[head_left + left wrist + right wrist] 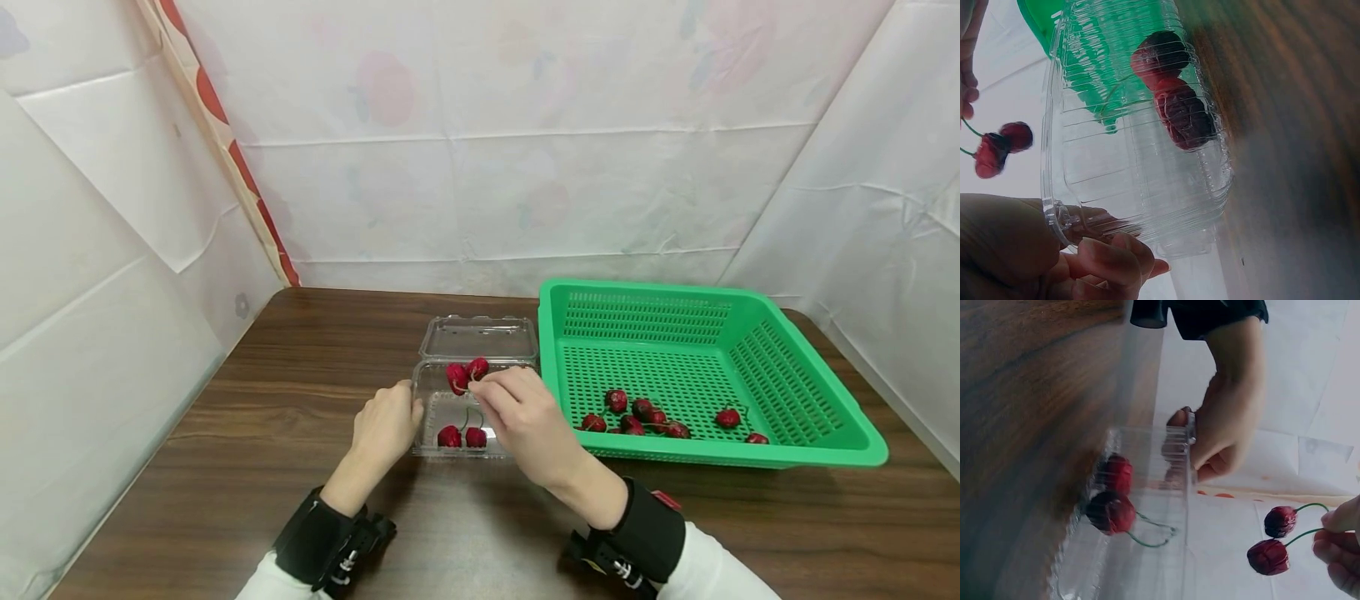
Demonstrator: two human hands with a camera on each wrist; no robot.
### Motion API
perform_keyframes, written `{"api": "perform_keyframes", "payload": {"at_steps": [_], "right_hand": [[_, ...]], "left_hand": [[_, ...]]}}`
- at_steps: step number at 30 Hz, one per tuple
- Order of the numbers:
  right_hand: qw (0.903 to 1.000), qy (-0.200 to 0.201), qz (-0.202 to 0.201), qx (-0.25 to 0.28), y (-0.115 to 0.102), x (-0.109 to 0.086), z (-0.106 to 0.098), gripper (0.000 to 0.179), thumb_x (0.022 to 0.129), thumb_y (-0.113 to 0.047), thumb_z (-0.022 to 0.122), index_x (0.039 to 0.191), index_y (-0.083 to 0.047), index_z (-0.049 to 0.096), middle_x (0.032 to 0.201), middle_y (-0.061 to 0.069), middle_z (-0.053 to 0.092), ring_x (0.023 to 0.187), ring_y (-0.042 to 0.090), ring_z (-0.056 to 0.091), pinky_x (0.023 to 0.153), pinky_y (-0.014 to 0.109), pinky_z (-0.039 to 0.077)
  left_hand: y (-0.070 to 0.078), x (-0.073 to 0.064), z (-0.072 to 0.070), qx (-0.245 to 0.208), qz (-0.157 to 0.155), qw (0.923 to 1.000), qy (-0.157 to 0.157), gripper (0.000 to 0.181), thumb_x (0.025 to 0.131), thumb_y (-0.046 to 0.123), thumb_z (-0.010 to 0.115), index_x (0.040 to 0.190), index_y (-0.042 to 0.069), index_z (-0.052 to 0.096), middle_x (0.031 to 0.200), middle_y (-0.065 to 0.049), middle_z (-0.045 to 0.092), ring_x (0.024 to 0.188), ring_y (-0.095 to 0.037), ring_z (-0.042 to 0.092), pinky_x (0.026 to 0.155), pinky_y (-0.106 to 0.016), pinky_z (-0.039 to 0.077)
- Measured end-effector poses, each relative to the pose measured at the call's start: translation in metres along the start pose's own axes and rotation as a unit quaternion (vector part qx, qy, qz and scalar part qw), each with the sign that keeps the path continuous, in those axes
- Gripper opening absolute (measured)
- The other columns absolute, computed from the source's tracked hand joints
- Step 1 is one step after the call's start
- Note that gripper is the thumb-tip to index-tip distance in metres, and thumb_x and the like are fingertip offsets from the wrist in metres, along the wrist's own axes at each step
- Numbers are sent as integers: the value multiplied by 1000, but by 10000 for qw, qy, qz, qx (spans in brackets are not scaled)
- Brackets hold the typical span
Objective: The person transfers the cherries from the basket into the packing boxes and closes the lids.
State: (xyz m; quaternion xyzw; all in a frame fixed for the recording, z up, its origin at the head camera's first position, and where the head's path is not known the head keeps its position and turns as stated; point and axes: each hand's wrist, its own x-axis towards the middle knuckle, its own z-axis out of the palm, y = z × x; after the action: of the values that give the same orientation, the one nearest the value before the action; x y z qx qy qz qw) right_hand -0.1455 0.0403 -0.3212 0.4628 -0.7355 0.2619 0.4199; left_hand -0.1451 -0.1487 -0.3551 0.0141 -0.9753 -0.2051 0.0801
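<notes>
My right hand [525,425] pinches the green stems of a pair of dark red cherries [1269,557] between thumb and fingertips. The pair hangs over the clear plastic clamshell box [442,408], above its rim. My left hand [386,425] grips the box's left side, thumb at the rim and fingers curled against the outer wall, as the left wrist view [1116,262] shows. Inside the box, two more cherries [462,437] with joined green stems lie at its near side. The box's lid [480,337] is folded back, away from me.
Right of the box stands a green perforated plastic basket [720,454], close beside it. Several cherries [645,410] lie along its near side, with a few farther right. Both stand on a dark wooden table [300,375], with white patterned sheets [480,200] hanging behind and at the sides.
</notes>
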Motion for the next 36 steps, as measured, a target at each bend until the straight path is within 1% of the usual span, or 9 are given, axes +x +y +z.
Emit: {"api": "perform_keyframes", "payload": {"at_steps": [1, 5, 11, 17, 21, 24, 29, 36], "right_hand": [[9999, -97, 58, -38, -1, 0, 2, 10, 75, 1, 66, 84, -2, 65, 80, 4, 60, 75, 16, 55, 67, 26, 43], [9980, -525, 304, -173, -4, 0, 9, 10, 75, 1, 66, 83, -4, 65, 80, 3, 59, 76, 16, 54, 66, 25, 41], [9943, -923, 467, -251, -4, -3, 20, 9, 73, 1, 67, 80, -4, 63, 78, 3, 58, 74, 16, 53, 63, 25, 39], [9872, -1387, 675, -402, -2, -7, 31, 7, 74, -1, 68, 77, -5, 63, 75, 3, 58, 71, 16, 53, 61, 25, 39], [9831, -1568, 679, -660, -1, -9, 36, 7, 75, 0, 67, 75, -7, 63, 72, 2, 57, 70, 15, 53, 60, 25, 39], [9798, -1703, 656, -816, 0, -11, 40, 8, 75, 1, 65, 74, -7, 63, 71, 1, 56, 69, 15, 53, 59, 25, 39], [9729, -1998, 710, -923, 1, -13, 43, 9, 75, 2, 64, 74, -6, 63, 70, 2, 56, 68, 15, 53, 59, 25, 39], [9625, -2372, 734, -1091, -1, -15, 44, 10, 75, 3, 65, 77, -7, 64, 73, 1, 57, 70, 15, 53, 60, 25, 38]], "left_hand": [[0, 0, 0, -2, 1, 10000, -2, 13, 84, 11, 56, 82, -1, 59, 57, -8, 50, 44, -18, 43, 38, -32, 33], [0, 0, 0, 16, -28, 10000, -10, 13, 83, 12, 56, 83, -1, 59, 59, -9, 53, 45, -19, 45, 38, -33, 35], [0, 0, -1, 46, -50, 10000, -66, 17, 84, 12, 56, 91, -3, 60, 63, -12, 56, 46, -19, 47, 39, -34, 35], [0, 0, -1, 61, -25, 10000, -54, 21, 84, 12, 56, 96, -5, 60, 66, -14, 58, 47, -20, 48, 39, -35, 37], [0, 0, -1, 67, -38, 9999, -75, 23, 84, 12, 56, 99, -5, 60, 65, -13, 57, 46, -19, 46, 39, -35, 36], [0, 1, -1, 78, -63, 9999, -96, 19, 84, 12, 55, 95, -4, 60, 63, -12, 56, 47, -19, 47, 39, -35, 36], [0, 0, -1, 97, -64, 9999, -97, 16, 84, 12, 55, 90, -2, 60, 65, -13, 57, 47, -21, 49, 40, -36, 36], [1, 0, -1, 79, -44, 9999, -76, 17, 84, 12, 56, 91, -2, 60, 64, -12, 56, 45, -19, 46, 39, -34, 35]]}}
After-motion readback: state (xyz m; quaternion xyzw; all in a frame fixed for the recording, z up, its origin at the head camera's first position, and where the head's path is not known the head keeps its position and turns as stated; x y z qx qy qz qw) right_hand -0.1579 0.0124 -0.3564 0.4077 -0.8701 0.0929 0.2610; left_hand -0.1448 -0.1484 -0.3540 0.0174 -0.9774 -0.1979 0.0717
